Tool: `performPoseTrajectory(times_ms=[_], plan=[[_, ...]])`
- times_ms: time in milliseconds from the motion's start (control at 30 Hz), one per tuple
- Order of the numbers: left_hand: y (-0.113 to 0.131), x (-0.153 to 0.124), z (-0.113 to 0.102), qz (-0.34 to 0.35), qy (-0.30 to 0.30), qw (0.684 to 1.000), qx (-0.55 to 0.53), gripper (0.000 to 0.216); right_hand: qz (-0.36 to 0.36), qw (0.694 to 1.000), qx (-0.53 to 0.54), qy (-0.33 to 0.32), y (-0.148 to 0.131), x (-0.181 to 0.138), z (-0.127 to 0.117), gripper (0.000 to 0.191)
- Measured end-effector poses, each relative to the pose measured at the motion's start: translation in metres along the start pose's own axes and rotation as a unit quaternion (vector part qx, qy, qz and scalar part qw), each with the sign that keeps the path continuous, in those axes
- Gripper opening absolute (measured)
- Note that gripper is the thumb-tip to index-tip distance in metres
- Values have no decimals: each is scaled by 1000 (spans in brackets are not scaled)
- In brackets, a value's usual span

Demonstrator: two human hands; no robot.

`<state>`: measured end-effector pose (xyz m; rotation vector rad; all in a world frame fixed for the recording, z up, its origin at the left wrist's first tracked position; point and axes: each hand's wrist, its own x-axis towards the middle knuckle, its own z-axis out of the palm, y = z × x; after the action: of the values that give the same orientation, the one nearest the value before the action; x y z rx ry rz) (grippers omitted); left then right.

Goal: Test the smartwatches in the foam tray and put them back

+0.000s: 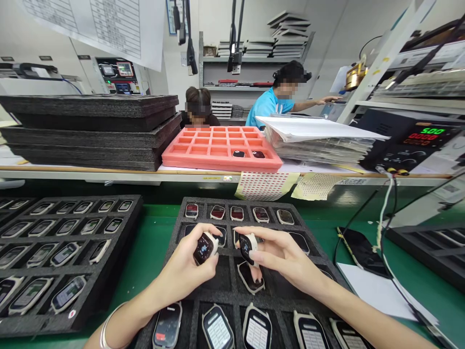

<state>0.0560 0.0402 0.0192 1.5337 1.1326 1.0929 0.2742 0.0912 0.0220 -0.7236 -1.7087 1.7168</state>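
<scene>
Two smartwatch bodies without straps are held up over a black foam tray (pixel 232 286). My left hand (pixel 191 259) grips one smartwatch (pixel 205 248), its lit dark screen tilted sideways, between thumb and fingers. In my right hand (pixel 281 249) is the other smartwatch (pixel 247 247), pinched at its edges with a similar lit screen. Below the right hand another watch (pixel 250 278) lies in a tray pocket. Watches with white keypad-like screens (pixel 218 329) fill pockets in the near row, and darker-screened watches (pixel 237 213) sit in the far row.
A second foam tray of watches (pixel 69 225) stands at left. On the shelf ahead are stacked black foam (pixel 90 131), a pink tray (pixel 221 162), papers (pixel 319 128) and a power supply (pixel 410 140). A phone (pixel 363 249) and cables lie at right. Two people are beyond the shelf.
</scene>
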Motion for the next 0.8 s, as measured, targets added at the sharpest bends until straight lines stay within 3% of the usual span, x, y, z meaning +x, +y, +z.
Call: performPoseTrajectory(times_ms=[133, 267, 500, 800], plan=[[-3, 2, 2, 1, -5, 999, -36, 33, -5, 1000, 22, -8, -2, 2, 2, 49], [-10, 6, 5, -19, -56, 989, -135, 46, 5, 998, 55, -16, -5, 5, 5, 49], [-24, 13, 6, -41, -48, 959, -278, 40, 49, 996, 78, 12, -2, 7, 7, 35], [-23, 10, 5, -44, -72, 960, -267, 33, 66, 996, 55, 19, 4, 7, 5, 44]])
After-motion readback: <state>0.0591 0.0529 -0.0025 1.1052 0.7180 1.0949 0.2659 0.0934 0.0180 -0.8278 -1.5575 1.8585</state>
